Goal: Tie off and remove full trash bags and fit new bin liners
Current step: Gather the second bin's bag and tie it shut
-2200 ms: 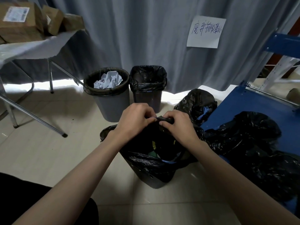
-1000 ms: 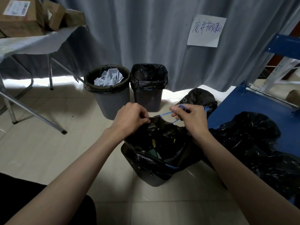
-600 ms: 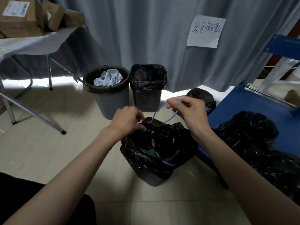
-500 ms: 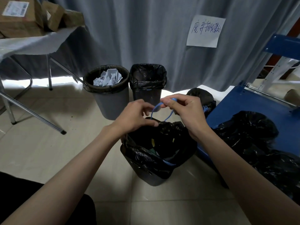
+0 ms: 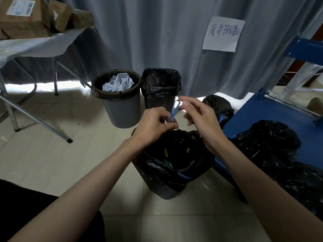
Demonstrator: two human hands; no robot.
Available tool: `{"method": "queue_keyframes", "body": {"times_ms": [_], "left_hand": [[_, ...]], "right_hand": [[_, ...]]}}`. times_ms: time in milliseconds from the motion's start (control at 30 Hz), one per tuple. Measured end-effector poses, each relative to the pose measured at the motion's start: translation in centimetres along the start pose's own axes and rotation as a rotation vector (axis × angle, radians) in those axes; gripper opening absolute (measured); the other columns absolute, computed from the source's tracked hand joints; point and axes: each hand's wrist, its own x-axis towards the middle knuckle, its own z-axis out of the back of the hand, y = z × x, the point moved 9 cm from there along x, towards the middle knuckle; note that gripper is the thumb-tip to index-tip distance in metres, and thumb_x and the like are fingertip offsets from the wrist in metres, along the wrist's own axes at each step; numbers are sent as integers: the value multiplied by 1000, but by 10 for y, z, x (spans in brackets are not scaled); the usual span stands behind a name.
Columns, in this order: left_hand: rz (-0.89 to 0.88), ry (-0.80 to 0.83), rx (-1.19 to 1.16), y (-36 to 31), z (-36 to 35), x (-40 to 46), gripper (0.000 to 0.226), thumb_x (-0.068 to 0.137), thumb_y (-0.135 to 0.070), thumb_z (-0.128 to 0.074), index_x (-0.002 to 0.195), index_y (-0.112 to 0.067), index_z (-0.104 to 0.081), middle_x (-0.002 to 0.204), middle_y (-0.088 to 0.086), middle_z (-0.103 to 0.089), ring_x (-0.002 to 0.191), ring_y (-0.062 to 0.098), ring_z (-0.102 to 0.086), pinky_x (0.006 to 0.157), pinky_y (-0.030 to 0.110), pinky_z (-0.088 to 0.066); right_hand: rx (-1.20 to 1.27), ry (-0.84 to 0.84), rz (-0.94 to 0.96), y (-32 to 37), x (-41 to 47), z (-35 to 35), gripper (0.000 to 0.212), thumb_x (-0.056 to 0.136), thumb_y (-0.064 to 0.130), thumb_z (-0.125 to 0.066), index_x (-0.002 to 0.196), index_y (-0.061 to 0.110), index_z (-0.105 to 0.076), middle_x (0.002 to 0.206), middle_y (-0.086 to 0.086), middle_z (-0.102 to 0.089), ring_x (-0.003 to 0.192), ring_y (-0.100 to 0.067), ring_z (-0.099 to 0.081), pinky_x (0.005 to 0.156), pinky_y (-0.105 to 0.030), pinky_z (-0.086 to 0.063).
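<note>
Head view is showing the left hand pinching the blue drawstring, which is running upward, tilted right, to the right hand, whose loosely spread fingers are touching its top, above the black bag. Three bins are standing on the floor.

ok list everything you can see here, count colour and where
bin: 1, grey, floor centre, below the hands
trash bag: 1, black, in that bin, mouth open
drawstring: 1, blue, pinched above the bag
round bin: 1, grey, crumpled white paper inside, by the curtain
square bin: 1, dark, black liner, right of the round bin
tied bag: 1, black, floor beside the platform
platform: 1, blue, right
loose bags: black heap, on the platform
boxes: several, brown, table top left
sign: 1, white, on the curtain
left hand: pinches the drawstring
right hand: fingers at the drawstring's top
</note>
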Motion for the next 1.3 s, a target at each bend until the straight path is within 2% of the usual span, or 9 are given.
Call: {"method": "queue_keyframes", "body": {"times_ms": [200, 500, 600, 733, 900, 1000, 1067, 1167, 1300], "left_hand": [[47, -65, -33, 9, 12, 1, 6, 77, -24, -81, 73, -24, -76, 77, -4, -69, 70, 10, -60, 69, 25, -47], [117, -246, -118, 14, 29, -1, 7, 80, -13, -76, 75, -17, -74, 75, -9, -68, 68, 0, -60, 63, 11, -41], [164, -144, -41, 23, 23, -1, 10, 77, -25, -80, 82, -25, -71, 72, -11, -67, 68, -2, -59, 66, 21, -42], [247, -81, 91, 28, 37, 2, 57, 62, -43, -89, 97, -20, -50, 82, -7, -62, 76, 7, -58, 68, 29, -43], [102, 372, 43, -7, 10, -21, 22, 71, -45, -82, 80, -26, -74, 72, -11, -70, 68, -1, -61, 67, 17, -44], [69, 682, 90, -16, -30, -53, 26, 68, -45, -85, 88, -31, -77, 80, -15, -73, 81, 1, -67, 77, 15, -47], [-8, 732, 152, -17, -50, -64, 22, 68, -39, -86, 86, -30, -78, 80, -16, -73, 78, -2, -66, 74, 12, -46], [-60, 555, 124, -14, -46, -57, 9, 73, -26, -84, 74, -29, -76, 71, -6, -71, 70, 8, -63, 67, 17, -44], [0, 353, 76, -2, -20, -45, 7, 74, -26, -83, 75, -26, -76, 65, -11, -67, 63, -3, -58, 64, 12, -42]], "right_hand": [[-609, 193, -118, -59, -7, -8, 13, 83, 12, -71, 87, 24, -73, 79, 10, -63, 58, 1, -51, 62, -15, -39], [-786, -13, -207, -81, -9, 22, 23, 81, 29, -78, 64, 35, -64, 77, 8, -68, 80, -15, -64, 72, -36, -54], [-740, -17, -252, -87, -9, 29, 27, 80, 26, -79, 60, 34, -64, 71, 7, -68, 78, -16, -65, 71, -35, -54], [-585, -57, -251, -84, -6, 33, 15, 77, 19, -82, 80, 27, -70, 84, 2, -68, 83, -13, -63, 77, -29, -50], [-564, -102, -258, -75, -3, 36, 27, 76, 14, -81, 87, 16, -56, 87, -2, -58, 78, -14, -54, 71, -27, -41], [-552, 3, -273, -64, -5, 27, 18, 78, 13, -79, 74, 17, -62, 68, 6, -58, 65, -5, -53, 66, -19, -40], [-566, 122, -278, -55, -10, 17, 13, 79, 19, -80, 72, 17, -68, 64, 9, -60, 65, -2, -55, 63, -15, -41], [-536, 370, -289, -40, -26, -5, 25, 84, 41, -74, 76, 18, -77, 65, 6, -69, 58, -3, -54, 56, -16, -40], [-531, 659, -338, -28, -49, -26, 44, 81, 60, -67, 82, 17, -79, 69, -7, -66, 60, -11, -48, 52, -21, -36]]}}
